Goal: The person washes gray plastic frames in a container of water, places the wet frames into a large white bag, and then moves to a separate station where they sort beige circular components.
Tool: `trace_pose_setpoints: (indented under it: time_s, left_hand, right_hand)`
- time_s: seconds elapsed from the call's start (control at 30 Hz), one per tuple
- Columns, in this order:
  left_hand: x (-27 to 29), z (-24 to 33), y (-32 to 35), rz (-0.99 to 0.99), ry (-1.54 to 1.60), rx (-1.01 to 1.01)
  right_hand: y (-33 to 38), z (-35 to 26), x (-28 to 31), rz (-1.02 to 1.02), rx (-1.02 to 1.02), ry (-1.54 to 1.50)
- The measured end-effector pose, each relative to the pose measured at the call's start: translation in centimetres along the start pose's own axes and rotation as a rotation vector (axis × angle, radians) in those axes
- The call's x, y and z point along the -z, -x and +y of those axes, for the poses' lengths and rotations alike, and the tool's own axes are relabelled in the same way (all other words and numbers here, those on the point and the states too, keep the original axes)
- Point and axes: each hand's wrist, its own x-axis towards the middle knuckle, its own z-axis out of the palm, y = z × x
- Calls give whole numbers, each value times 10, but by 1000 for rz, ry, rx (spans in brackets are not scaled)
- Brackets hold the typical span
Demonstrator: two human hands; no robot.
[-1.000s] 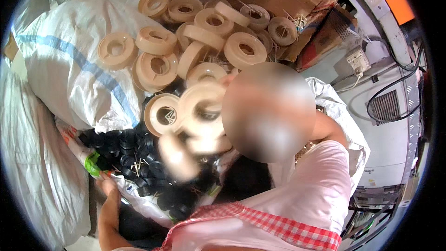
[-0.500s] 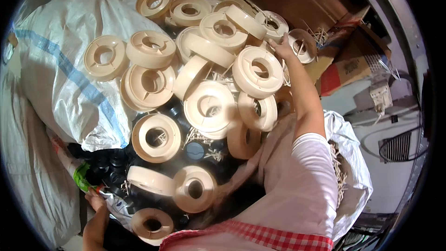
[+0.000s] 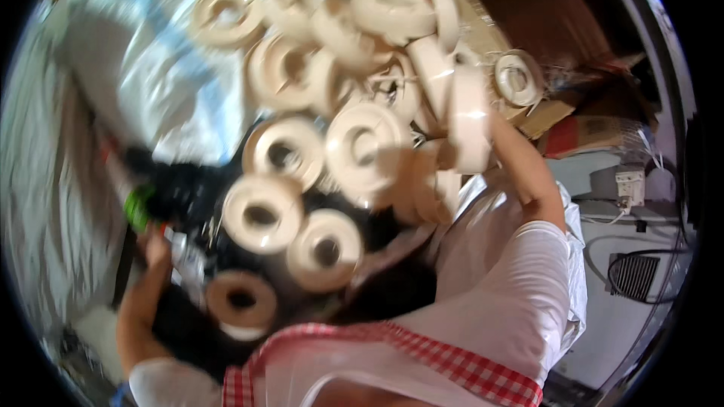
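Note:
Many cream plastic rings (image 3: 367, 149) with round central holes lie in a loose heap, blurred by motion. My right forearm (image 3: 524, 162) reaches to the heap's right side, where an upright ring (image 3: 470, 117) covers the hand, so its fingers are hidden. At the lower left, my left hand (image 3: 156, 247) is closed on the edge of a white and green plastic bag (image 3: 138, 208), though smeared. Between my arms, several rings, such as one flat ring (image 3: 262, 213), rest on dark small parts (image 3: 196, 196).
A large white woven sack (image 3: 113, 53) with a blue stripe stands at the left. Cardboard (image 3: 588, 136) and a brown carton (image 3: 528, 0) are behind on the right. Another white sack (image 3: 575, 256) sits beside my right arm. A socket box (image 3: 630, 188) with cables is at the far right.
The view has shifted and blurred. Rings in the heap have tumbled and bunched closer near my right arm, and one now stands upright over that hand. My left hand stays at the bag edge.

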Motion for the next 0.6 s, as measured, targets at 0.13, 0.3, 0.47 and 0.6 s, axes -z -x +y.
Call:
trace_pose_setpoints:
  time_s: [0.13,0.3,0.47,0.6]
  left_hand:
    - [73,44,-33,-170,339,31]
    - [112,28,-34,-473,490,-21]
    - [207,94,37,131,871,-322]
    - [277,121,112,-663,1804,-564]
  right_hand:
    - [48,-60,-55,-121,142,-125]
    - [76,-96,-60,42,-213,-164]
    - [115,-149,-60,274,-128,17]
    - [142,-207,-147,369,-128,-272]
